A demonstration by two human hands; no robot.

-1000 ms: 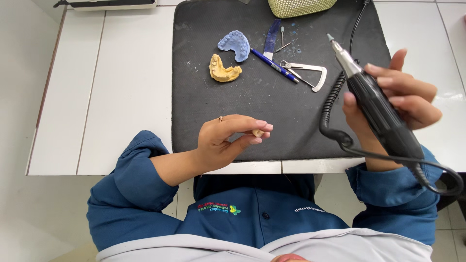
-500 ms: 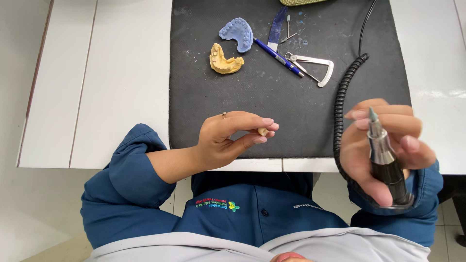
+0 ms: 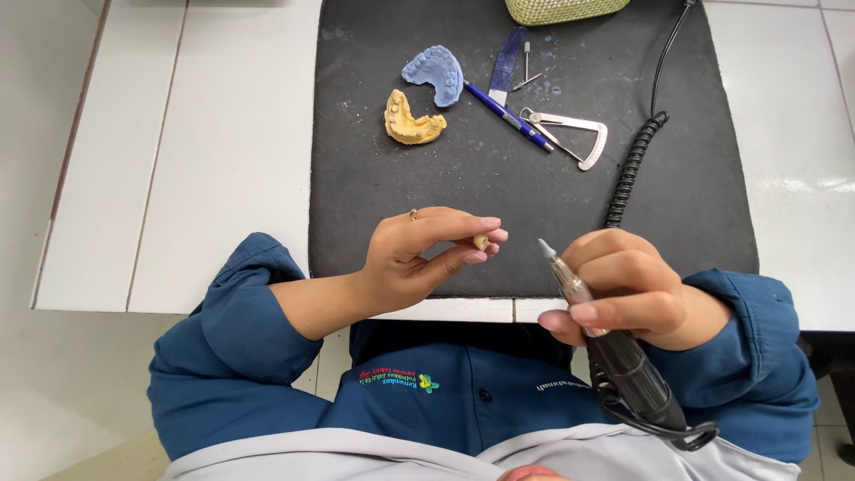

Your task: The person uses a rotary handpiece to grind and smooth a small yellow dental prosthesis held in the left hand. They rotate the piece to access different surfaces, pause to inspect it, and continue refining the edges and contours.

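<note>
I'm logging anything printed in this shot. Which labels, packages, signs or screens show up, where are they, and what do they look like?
Chest emblem: on the dark blue shirt, left of the buttons; small lettering in several colours beside a green and yellow emblem.
Chest lettering: same shirt, right of the buttons; one short pale line.
Packages, signs, screens: none in view.

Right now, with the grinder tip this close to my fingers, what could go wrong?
1. The left hand pinches the small tan piece by fingertip alone; it could slip out and drop off the table edge.
2. The grinder in the right hand points its tip at those fingers, so a slip may nick them.
3. The coiled cord could drag the metal caliper nearby.
</note>
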